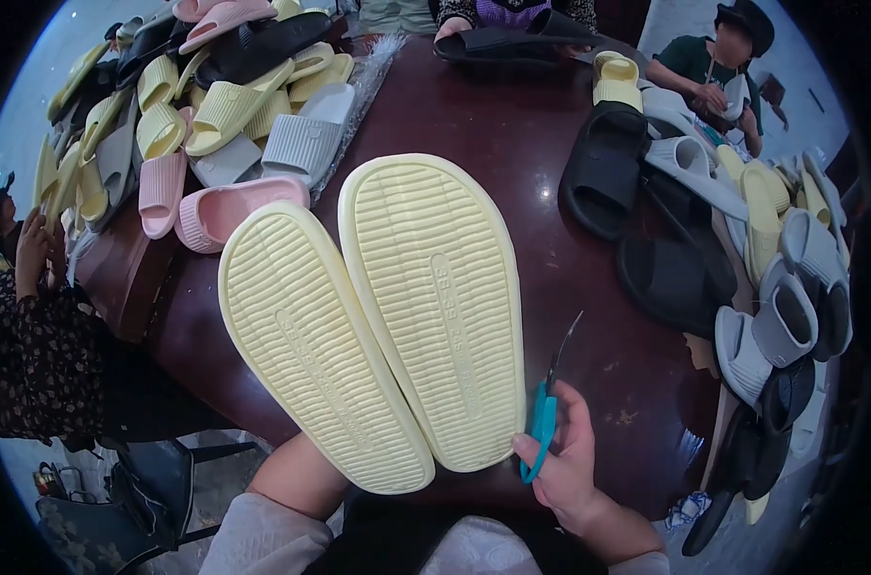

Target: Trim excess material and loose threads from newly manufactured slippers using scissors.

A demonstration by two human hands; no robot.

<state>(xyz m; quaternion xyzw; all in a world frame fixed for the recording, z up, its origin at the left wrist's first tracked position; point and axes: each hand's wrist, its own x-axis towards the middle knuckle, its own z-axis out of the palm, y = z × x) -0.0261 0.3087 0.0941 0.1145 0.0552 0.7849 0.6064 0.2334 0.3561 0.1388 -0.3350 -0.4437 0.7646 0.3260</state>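
Worktop: dark brown, glossy, rounded worktop (512, 125) with slippers heaped along both sides and other people seated around it.
Pair in hand: two pale yellow slippers (378, 316) held side by side, ribbed soles up, heels toward the person, at the centre of the view.
Left hand: hidden beneath the heel of the left slipper; only the forearm shows at 7 o'clock, so whether it is clasped cannot be told, though it seems to prop the pair from below.
Right hand (565, 470): at 5 o'clock, fingers curled shut around small blue-handled scissors (548, 407), thumb tip touching the heel edge of the right slipper; the blades point up and away, toward 1 o'clock, clear of the sole.
Doing it well: judging from the grip, the work is inspecting and trimming the sole edges; it is best to keep the pair steady, bring only the blade tips to the rim, and snip flush without nicking the foam.
At 10 o'clock: pile of yellow, grey and pink slippers (196, 125), a pink one lying nearest the held pair.
At 2 to 4 o'clock: black, grey and yellow slippers (733, 240) stacked along the edge.
At 12 o'clock: another person's hand (452, 27) on a black slipper (512, 43).
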